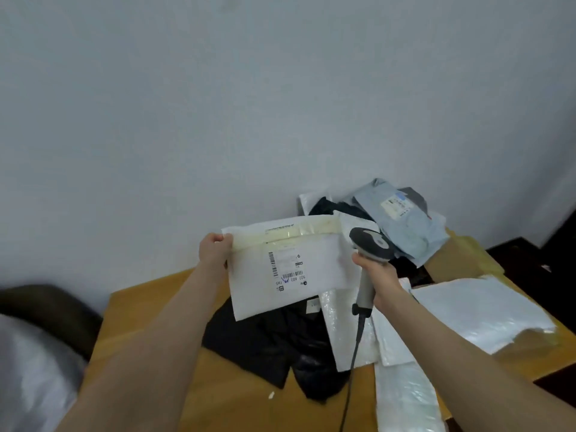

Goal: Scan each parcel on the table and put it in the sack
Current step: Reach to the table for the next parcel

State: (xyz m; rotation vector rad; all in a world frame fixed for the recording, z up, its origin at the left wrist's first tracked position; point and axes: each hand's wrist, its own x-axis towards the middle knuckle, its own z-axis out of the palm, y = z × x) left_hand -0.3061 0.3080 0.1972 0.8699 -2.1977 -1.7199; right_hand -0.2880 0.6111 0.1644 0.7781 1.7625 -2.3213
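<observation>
Left grip (215, 249) and right grip (378, 277) bare; both forearms (174, 322) bare to the picture's edge.

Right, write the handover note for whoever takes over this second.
Left hand holds the white padded envelope by its top corner, label facing the camera.
Right hand grips the grey corded scanner, head at the envelope's right edge.
Done: this one's scan cannot be confirmed.
Left: sack it, then black plastic bags, white bubble mailers and blue-grey poly mailer on the wooden table.

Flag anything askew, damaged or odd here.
The white mailer held in the left hand has its label upside down toward the person, while the right hand holds the scanner. A white scrap lies on the table. Nothing looks torn or spilled.
</observation>
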